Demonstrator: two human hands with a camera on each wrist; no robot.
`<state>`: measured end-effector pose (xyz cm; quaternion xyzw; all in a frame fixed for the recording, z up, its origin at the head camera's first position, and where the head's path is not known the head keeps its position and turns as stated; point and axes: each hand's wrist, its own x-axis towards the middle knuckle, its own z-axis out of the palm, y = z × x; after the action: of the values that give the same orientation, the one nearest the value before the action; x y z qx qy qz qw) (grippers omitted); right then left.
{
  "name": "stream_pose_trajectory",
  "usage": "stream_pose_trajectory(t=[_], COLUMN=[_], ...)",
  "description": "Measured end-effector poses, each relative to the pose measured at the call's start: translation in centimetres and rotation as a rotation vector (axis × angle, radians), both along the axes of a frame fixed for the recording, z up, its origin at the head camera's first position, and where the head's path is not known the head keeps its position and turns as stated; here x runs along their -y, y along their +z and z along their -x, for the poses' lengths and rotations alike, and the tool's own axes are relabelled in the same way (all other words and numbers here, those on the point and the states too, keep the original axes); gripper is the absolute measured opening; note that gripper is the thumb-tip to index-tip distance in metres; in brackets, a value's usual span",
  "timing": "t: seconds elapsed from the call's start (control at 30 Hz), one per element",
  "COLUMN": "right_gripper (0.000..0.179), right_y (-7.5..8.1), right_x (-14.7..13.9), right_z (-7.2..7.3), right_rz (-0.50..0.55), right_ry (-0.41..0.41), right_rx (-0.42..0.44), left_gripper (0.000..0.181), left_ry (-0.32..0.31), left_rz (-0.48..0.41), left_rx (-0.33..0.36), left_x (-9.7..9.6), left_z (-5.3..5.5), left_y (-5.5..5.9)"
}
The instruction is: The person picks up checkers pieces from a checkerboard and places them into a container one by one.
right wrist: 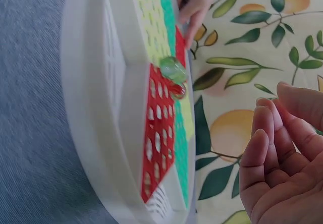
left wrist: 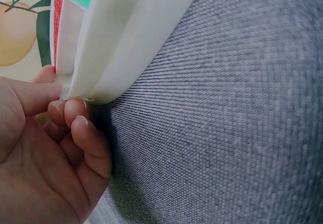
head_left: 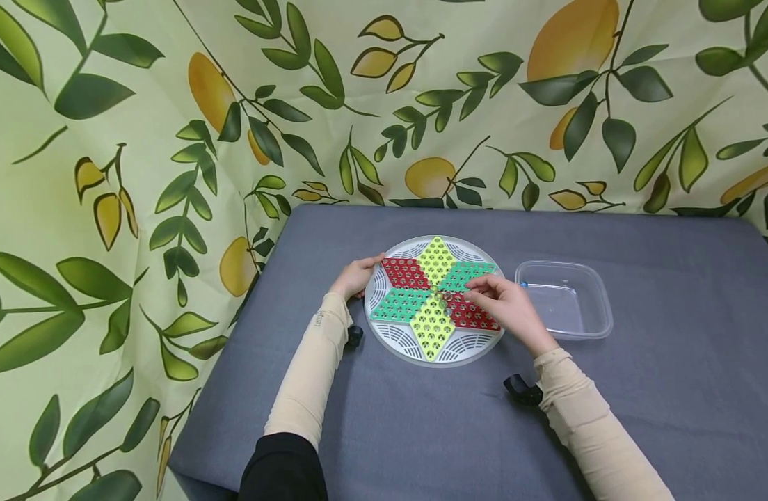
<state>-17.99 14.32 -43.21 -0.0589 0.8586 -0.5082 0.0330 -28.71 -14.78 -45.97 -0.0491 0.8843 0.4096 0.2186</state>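
Note:
A round white Chinese checkers board (head_left: 396, 337) with a red, yellow and green star lies on the table. My left hand (head_left: 356, 275) grips its left rim; in the left wrist view the thumb and bent fingers (left wrist: 93, 148) hold the edge. Above the board's right side hovers my right hand (head_left: 506, 303), its fingers loosely bent and apart from the surface. Nothing shows between the right fingertips (right wrist: 260, 133) in the right wrist view. Several clear marbles, among them a greenish one (right wrist: 173, 69) and a reddish one (right wrist: 177, 90), sit near the star's middle.
Right of the board stands a clear plastic container (head_left: 600, 306), with a small blue marble (head_left: 524, 284) at its left side. Grey cloth (head_left: 421, 431) covers the table. A leaf-and-fruit patterned curtain (head_left: 334, 90) hangs behind and to the left.

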Motion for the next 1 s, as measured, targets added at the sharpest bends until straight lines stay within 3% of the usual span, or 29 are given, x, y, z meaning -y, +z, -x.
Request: stream_pose_trajectory(t=[0.3,0.7,1.0], right_gripper=[0.025,0.018,0.018], right_y=[-1.3,-4.8,-4.8], right_x=[1.0,2.2,2.6], right_z=[-0.1,-0.2,-0.4], right_rz=[0.027,0.046,0.029], right_ry=[0.023,0.009,-0.018], right_rx=[0.026,0.098,0.068], left_gripper=[0.038,0.039,0.038], left_ry=[-0.008,-0.009,-0.015], left_rz=[0.026,0.022,0.012], left_rx=[-0.004,-0.009,-0.016], left_x=[-0.2,0.1,0.0], left_z=[0.3,-0.4,-0.5], left_y=[0.0,-0.1,0.0])
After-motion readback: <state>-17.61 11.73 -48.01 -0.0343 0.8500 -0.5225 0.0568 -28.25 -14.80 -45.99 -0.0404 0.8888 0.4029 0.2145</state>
